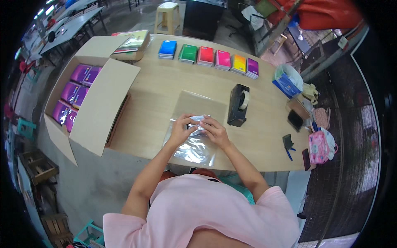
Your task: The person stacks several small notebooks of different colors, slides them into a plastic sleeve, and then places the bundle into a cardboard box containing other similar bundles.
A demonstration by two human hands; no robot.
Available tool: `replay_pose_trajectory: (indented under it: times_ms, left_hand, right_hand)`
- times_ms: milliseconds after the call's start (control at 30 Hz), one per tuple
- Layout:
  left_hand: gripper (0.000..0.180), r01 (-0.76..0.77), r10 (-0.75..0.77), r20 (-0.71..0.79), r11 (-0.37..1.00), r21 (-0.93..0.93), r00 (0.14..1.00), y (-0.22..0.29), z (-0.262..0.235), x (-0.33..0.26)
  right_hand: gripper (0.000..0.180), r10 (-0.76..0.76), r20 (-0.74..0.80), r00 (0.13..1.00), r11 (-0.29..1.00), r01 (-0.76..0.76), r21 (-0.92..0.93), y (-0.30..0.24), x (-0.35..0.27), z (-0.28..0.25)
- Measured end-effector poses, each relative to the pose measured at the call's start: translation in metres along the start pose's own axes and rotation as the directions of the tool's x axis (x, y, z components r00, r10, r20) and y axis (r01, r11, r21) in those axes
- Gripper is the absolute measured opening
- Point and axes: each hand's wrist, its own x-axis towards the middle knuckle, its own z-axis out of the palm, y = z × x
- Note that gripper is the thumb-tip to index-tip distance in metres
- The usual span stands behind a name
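Near the front edge of the pale, wood-toned surface (144,132), over clear, shiny plastic sheeting (194,151), the left hand (180,129) and right hand (216,132) share a grip on a small whitish item (197,118), partly hidden. An open brown cardboard box (103,101) sits at left, a black tape dispenser (235,107) at right, six stacks of colourful notebooks (205,55) beyond. Farther off, a beige plastic stool (167,6) stands on grey concrete floor (136,21).

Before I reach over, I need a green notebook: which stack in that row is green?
The green stack, second from the left, between the blue stack and the red stack; the other five have different colours on top.
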Motion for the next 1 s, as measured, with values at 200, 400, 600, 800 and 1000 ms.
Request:
replay_pose_trajectory:
  times_ms: [200, 400, 600, 800, 1000]
  left_hand:
    - [0.016, 0.018, -0.017, -0.1, 1.0, 0.011, 0.995, -0.005, 0.008, -0.009]
    - [0.017, 0.033, -0.032, -0.067, 0.999, 0.01, 0.997, -0.007, 0.014, -0.005]
    - [0.016, 0.035, -0.036, -0.077, 0.999, -0.011, 0.996, -0.008, 0.007, -0.004]
    - [0.015, 0.003, -0.006, -0.065, 0.999, -0.038, 0.998, -0.005, 0.009, -0.001]
    - [0.013, -0.001, 0.003, -0.087, 1.0, 0.031, 0.996, -0.009, 0.006, -0.005]
  right_hand:
    - [0.027, 0.354, -0.742, 0.569, 0.648, -0.722, -0.244, 0.056, -0.005, -0.078]
    - [0.017, 0.967, -0.179, 0.179, 0.252, -0.764, 0.594, 0.11, -0.02, -0.096]
    - [0.02, 0.956, -0.264, 0.131, 0.283, -0.659, 0.697, 0.09, -0.067, -0.053]
    - [0.018, 0.945, 0.307, 0.113, -0.297, -0.099, 0.95, 0.051, -0.045, 0.012]
    - [0.076, 0.828, -0.077, 0.556, 0.441, -0.559, 0.702, -0.06, 0.031, 0.008]
